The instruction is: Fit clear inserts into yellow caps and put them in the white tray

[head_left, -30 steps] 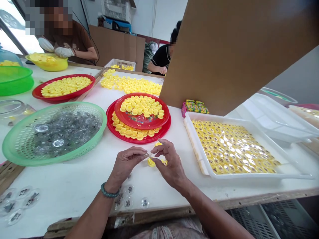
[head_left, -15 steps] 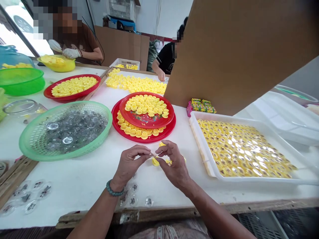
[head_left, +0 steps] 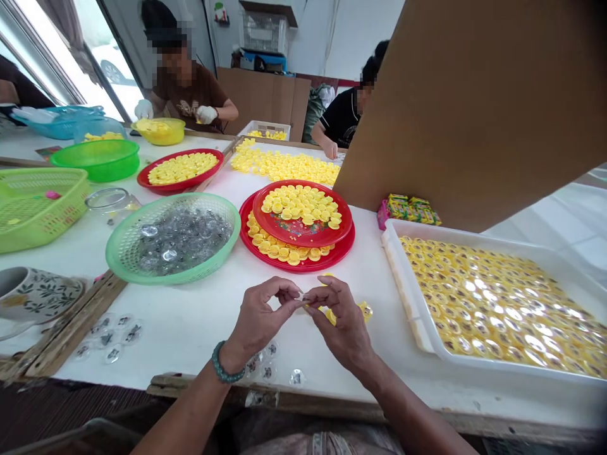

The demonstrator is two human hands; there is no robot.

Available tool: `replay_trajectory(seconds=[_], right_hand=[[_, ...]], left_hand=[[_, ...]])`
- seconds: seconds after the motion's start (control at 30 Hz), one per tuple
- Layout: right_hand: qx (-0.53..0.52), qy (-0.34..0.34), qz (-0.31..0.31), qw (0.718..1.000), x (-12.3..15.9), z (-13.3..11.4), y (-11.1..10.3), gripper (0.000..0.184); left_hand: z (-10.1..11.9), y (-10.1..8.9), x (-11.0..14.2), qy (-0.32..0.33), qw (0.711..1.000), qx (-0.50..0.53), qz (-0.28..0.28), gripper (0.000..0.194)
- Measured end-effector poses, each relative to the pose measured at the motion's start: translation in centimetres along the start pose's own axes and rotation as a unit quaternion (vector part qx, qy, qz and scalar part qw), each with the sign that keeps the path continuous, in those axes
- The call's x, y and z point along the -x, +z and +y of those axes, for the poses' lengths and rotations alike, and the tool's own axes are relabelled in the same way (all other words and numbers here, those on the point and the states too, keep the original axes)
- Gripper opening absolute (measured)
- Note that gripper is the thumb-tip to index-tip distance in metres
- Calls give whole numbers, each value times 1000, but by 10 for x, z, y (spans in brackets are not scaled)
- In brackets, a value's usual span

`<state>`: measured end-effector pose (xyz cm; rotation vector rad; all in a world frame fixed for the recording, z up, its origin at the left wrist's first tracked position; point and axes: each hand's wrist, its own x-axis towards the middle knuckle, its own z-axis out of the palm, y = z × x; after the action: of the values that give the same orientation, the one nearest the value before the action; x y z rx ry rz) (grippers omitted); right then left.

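Observation:
My left hand [head_left: 260, 319] pinches something small and pale between thumb and fingers; it is too small to name. Touching it from the other side are the fingertips of my right hand [head_left: 344, 322], closed in a pinch. Beneath and behind my right hand lie a few small yellow round pieces [head_left: 365, 311], partly hidden. By my left wrist, clear round discs [head_left: 297, 377] with dark printed pictures rest on the white table [head_left: 199, 341]. Just beyond my hands, a red plate [head_left: 303, 237] of yellow pieces sits on a larger red plate [head_left: 348, 249] of them.
A white tray [head_left: 422, 338] of yellow pieces stands right, a cardboard sheet [head_left: 455, 114] rising behind it. Left are a mint-green basket [head_left: 116, 259] of clear discs and a patterned mug [head_left: 52, 294]. Two co-workers sit across, one in a brown shirt [head_left: 190, 95].
The view has swung left, bringing the mug and green basket into sight. My right fingertips have closed in against the left ones. The gloved co-worker's hands have moved apart.

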<state>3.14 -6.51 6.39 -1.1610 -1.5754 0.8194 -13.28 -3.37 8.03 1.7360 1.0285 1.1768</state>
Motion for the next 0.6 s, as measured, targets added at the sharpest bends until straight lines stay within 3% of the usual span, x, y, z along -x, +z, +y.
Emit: replay_trajectory(seconds=[0.17,0.27,0.37,0.43,0.6], right_hand=[[36,-11,-9,999,1,-2,0,45],[53,-15,-28,998,3,0,4,42],[105,-12,-54,993,12,7,9,35],[141,-19,-76,987,21,15,12,31],[157,-71,-108,979,41,35,17,22]], left_hand=[[8,-7,8,72,995,-64,-1,11],[8,-15,18,67,992,-104,-1,11],[-3,-31,35,-15,987,-159,7,10],[-14,-49,50,-90,978,-183,40,8],[-44,-130,88,-237,928,-209,196,13]])
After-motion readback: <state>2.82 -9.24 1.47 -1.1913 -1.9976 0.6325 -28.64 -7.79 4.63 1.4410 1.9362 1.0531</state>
